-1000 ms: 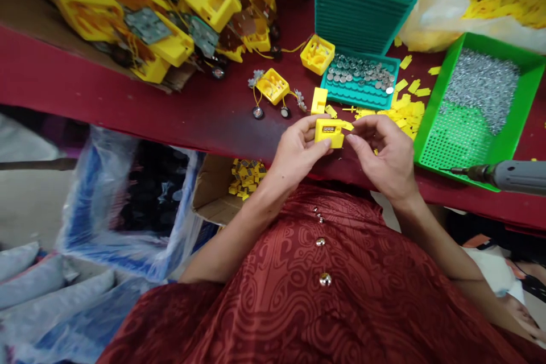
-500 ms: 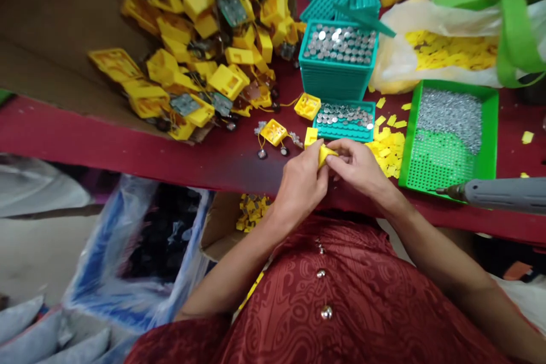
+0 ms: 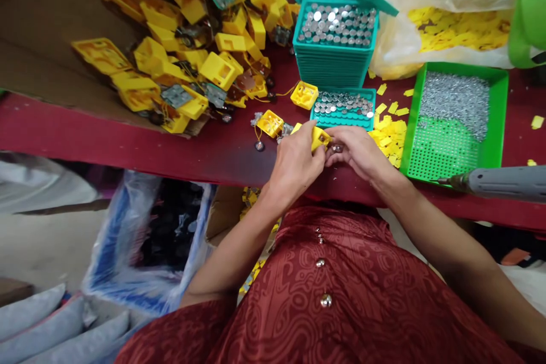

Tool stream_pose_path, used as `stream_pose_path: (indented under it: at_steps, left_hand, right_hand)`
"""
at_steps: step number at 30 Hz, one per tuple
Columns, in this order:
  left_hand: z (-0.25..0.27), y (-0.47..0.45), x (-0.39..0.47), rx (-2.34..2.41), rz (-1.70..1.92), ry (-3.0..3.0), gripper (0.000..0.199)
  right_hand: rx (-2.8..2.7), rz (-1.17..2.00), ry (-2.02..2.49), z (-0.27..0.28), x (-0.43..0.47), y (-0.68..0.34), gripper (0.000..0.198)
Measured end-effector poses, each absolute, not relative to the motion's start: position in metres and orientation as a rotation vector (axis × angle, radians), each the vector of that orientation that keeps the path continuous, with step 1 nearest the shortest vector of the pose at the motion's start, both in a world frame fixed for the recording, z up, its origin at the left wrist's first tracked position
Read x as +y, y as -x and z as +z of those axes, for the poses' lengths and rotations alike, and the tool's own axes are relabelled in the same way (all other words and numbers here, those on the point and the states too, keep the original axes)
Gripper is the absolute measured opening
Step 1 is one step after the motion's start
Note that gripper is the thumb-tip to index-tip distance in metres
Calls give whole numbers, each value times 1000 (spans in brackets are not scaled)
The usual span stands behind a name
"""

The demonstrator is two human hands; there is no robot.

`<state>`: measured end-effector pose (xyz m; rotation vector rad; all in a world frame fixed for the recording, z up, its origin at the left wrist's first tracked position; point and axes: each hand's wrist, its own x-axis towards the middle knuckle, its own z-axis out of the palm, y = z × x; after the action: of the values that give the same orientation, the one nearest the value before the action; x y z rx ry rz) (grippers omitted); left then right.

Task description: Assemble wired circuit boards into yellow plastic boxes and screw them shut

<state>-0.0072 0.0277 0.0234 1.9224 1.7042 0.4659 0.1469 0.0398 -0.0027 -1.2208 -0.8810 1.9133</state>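
Note:
Close to the table's front edge, my left hand [image 3: 298, 162] is closed around a yellow plastic housing [image 3: 321, 139], tilted so its hollow side partly shows. My right hand [image 3: 358, 151] is beside it, fingers curled at the housing's right end. A small round dark-and-silver part [image 3: 336, 148] shows between those fingers; whether a wire joins it to the housing is hidden. Just left of my hands lies another open yellow housing [image 3: 270, 123] with a round wired part [image 3: 259, 146] hanging out. Behind, a third yellow housing [image 3: 304, 95] touches a teal tray [image 3: 345, 120] of silver discs.
A large carton [image 3: 46, 62] spills wired yellow housings at left. Stacked teal trays [image 3: 335, 65] stand behind. Loose yellow tabs [image 3: 390, 139] lie right, beside a green basket [image 3: 503, 114] of screws. An electric screwdriver [image 3: 507, 182] lies across its front corner.
The yellow housing has turned in my left hand, showing its hollow side. My right fingers have shifted from pinching its end to curling around the small round part. The camera view has shifted slightly.

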Motion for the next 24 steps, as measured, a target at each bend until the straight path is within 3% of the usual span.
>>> stream_pose_path:
  at_steps: [8, 15, 21, 24]
  left_hand:
    - [9, 10, 23, 1702, 567, -2077, 40]
    - [15, 13, 20, 1687, 538, -2137, 41]
    - [12, 22, 25, 1672, 640, -1941, 44]
    - [7, 25, 23, 1656, 687, -1915, 44]
  right_hand:
    - [-964, 1948, 1102, -12, 45, -147, 37]
    - [-1011, 1863, 1219, -5, 47, -144, 4]
    - [-814, 1927, 1303, 4, 47, -141, 19]
    - [-829, 1966, 1254, 2, 46, -142, 7]
